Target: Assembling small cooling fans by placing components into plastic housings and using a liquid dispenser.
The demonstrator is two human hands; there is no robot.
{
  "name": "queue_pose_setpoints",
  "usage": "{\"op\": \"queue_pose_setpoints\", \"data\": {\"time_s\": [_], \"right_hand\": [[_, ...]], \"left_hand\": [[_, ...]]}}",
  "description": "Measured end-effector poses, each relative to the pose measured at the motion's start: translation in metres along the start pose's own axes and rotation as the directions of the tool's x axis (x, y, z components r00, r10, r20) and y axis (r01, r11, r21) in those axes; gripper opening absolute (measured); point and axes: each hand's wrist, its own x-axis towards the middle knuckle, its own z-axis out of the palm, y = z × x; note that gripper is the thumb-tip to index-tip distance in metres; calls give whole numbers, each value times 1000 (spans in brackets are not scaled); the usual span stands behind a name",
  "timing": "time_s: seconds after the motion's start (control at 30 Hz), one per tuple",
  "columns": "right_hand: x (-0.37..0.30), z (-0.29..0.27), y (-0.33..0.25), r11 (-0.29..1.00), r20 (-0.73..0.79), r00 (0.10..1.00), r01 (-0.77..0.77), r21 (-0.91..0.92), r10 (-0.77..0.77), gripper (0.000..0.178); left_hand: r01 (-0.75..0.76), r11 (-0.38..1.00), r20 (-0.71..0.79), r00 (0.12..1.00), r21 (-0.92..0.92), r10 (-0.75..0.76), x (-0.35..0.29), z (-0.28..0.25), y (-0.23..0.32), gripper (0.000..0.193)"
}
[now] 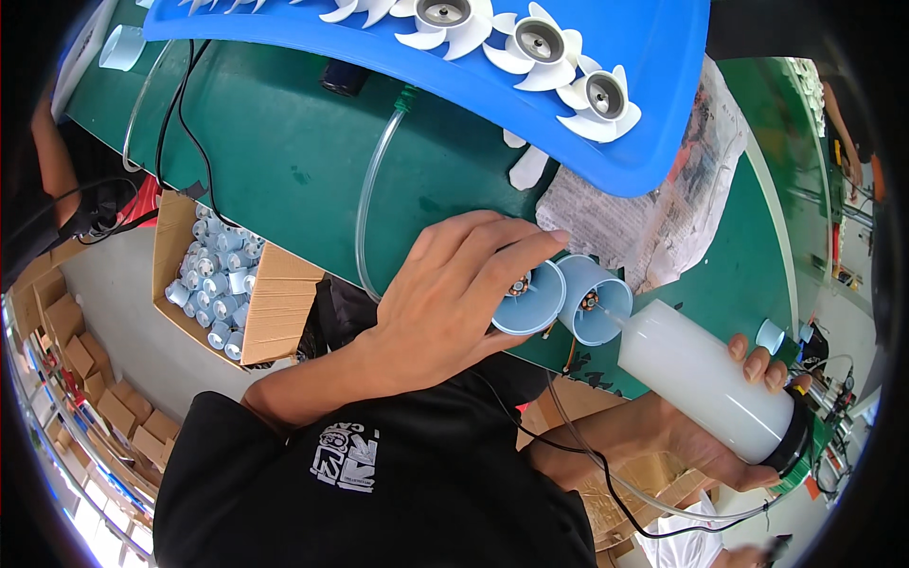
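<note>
My left hand (440, 298) is closed around a light blue cup-shaped housing (530, 303), which has a small copper-wound motor part inside. A second light blue housing (611, 317) lies against it on the right, its open end also facing me and a similar wound part within. My right hand (705, 447) grips a large milky-white dispensing syringe barrel (715, 379) with a black and green cap. The barrel tilts, and its thin nozzle (611, 320) reaches into the mouth of the second housing. Fine wires hang below the housings.
A blue tray (625, 175) with several white fan impellers (542, 43) stands ahead, beside crumpled newspaper (686, 222) on the green table (275, 123). A cardboard box (284, 303) of light blue housings sits at left. Clear hose (371, 180) and black cables cross the area. Other people appear at the edges.
</note>
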Motion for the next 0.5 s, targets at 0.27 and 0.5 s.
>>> {"op": "queue_pose_setpoints", "data": {"time_s": [0.27, 0.5], "right_hand": [[0, 0, 1, 1000, -10, 1000, -5, 3, 5, 100], [1, 0, -2, 1000, -35, 999, 6, 18, -6, 97]], "left_hand": [[3, 1000, 8, 1000, -4, -3, 0, 0, -1, 82], [10, 1000, -1, 1000, 13, -10, 0, 0, 0, 80]]}}
